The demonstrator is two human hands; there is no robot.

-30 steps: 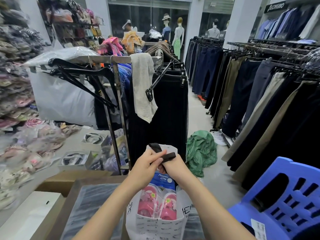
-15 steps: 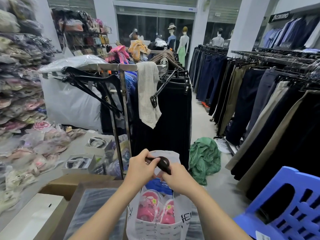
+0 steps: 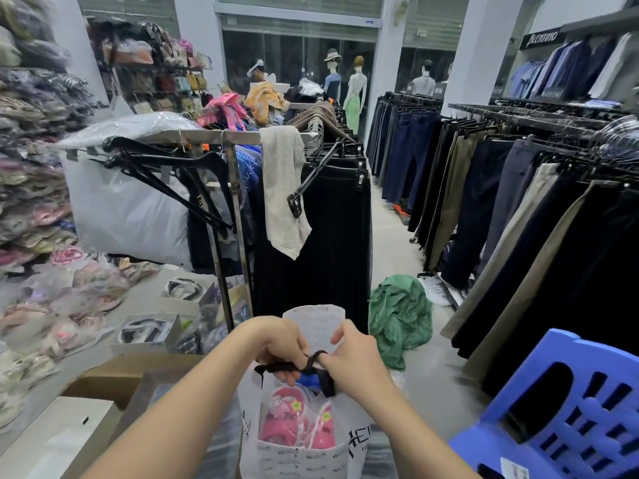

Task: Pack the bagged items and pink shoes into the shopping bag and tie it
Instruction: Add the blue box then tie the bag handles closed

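A white printed shopping bag stands low in the middle of the view. Pink shoes in clear wrap show inside it, with a blue-labelled bagged item behind them. The bag's black ribbon handles are drawn together above the opening. My left hand grips the ribbon on its left side. My right hand pinches the looped ribbon on the right, a loop round one fingertip. A white flap of the bag sticks up behind both hands.
A cardboard box and a white box lie at the lower left. A blue plastic chair stands at the right. A clothes rack with black trousers is straight ahead, a green cloth on the floor beside it.
Both hands have come lower and pulled the black ribbon handles from a flat crossing into a tighter twisted loop over the bag's opening. The view has tilted slightly.
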